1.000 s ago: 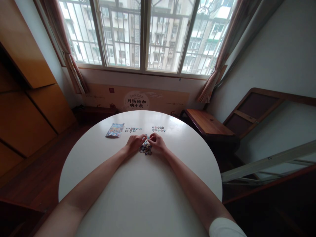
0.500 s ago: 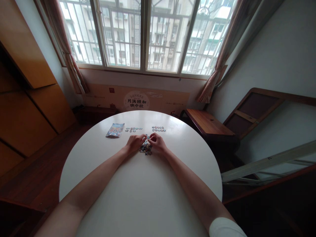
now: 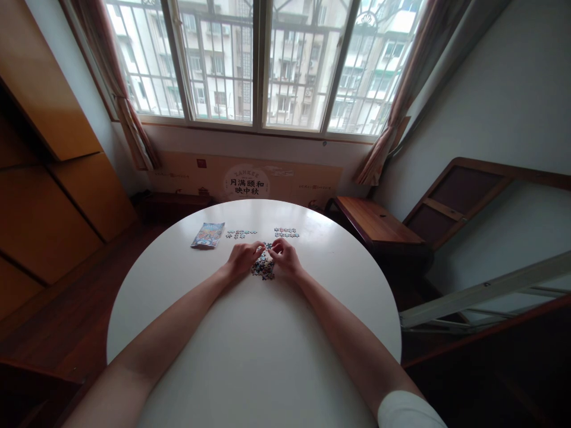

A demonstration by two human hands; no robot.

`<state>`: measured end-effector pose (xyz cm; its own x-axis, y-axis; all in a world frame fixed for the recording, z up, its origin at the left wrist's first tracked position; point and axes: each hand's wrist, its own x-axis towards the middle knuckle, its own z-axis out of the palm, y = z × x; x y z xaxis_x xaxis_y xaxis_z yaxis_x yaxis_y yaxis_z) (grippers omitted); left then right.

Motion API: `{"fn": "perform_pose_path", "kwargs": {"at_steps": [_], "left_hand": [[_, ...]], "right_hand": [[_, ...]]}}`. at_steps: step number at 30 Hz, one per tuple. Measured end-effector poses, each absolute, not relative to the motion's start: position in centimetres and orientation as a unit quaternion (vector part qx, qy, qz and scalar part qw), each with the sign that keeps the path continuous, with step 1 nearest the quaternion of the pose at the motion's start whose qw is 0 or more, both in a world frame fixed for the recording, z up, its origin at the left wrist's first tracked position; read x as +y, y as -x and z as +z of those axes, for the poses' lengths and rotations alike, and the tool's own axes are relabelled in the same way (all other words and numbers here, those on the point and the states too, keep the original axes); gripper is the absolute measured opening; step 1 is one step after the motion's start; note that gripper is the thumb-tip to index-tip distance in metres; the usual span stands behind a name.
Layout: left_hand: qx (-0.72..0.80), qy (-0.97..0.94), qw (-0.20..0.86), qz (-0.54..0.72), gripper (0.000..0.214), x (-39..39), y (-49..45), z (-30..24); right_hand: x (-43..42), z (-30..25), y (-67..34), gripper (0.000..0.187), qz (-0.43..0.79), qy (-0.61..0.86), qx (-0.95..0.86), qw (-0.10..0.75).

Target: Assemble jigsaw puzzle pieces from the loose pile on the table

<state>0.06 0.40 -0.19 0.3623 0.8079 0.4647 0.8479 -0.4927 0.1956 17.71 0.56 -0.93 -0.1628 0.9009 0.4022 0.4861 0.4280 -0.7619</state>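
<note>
My left hand (image 3: 244, 257) and my right hand (image 3: 284, 255) meet over a pile of small jigsaw puzzle pieces (image 3: 263, 269) on the white round table (image 3: 267, 345). The right hand's fingers are pinched on a small dark blue puzzle piece (image 3: 268, 245). My left thumb and forefinger are closed close to it; whatever lies between them is too small to make out. Past the hands, puzzle pieces are laid out in rows, one group on the left (image 3: 241, 233) and another on the right (image 3: 286, 232).
A colourful picture packet (image 3: 207, 235) lies left of the laid-out pieces. Beyond the table stand a printed cardboard panel (image 3: 247, 178) under the barred window and a low wooden table (image 3: 375, 219) on the right. A wooden cabinet (image 3: 89, 202) is at the left.
Both hands stay in nearly the same place. Between the fingertips, the visible piece has shifted or turned, showing dark blue where a lighter greenish colour showed before.
</note>
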Motion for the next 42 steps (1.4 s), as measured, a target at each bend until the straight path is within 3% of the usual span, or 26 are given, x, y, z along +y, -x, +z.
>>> {"fn": "perform_pose_path", "kwargs": {"at_steps": [7,11,24,33,42], "left_hand": [[-0.504,0.822,0.049,-0.259,0.037,0.3,-0.2,-0.2],[-0.508,0.821,0.049,-0.256,0.036,0.3,-0.3,-0.2],[-0.512,0.820,0.048,-0.250,0.038,0.3,-0.4,-0.2],[-0.506,0.823,0.050,-0.255,0.037,0.3,-0.2,-0.4],[-0.501,0.826,0.054,-0.252,0.037,0.3,-0.3,-0.3]], "right_hand": [[0.5,-0.5,-18.7,0.012,0.054,0.635,-0.692,0.337],[0.6,-0.4,-18.8,0.014,0.048,0.667,-0.682,0.297],[0.5,-0.2,-18.9,0.020,0.085,0.683,-0.668,0.285],[0.3,-0.3,-18.7,0.015,0.047,0.644,-0.707,0.289],[0.0,-0.5,-18.4,0.025,0.011,0.590,-0.764,0.261]]}}
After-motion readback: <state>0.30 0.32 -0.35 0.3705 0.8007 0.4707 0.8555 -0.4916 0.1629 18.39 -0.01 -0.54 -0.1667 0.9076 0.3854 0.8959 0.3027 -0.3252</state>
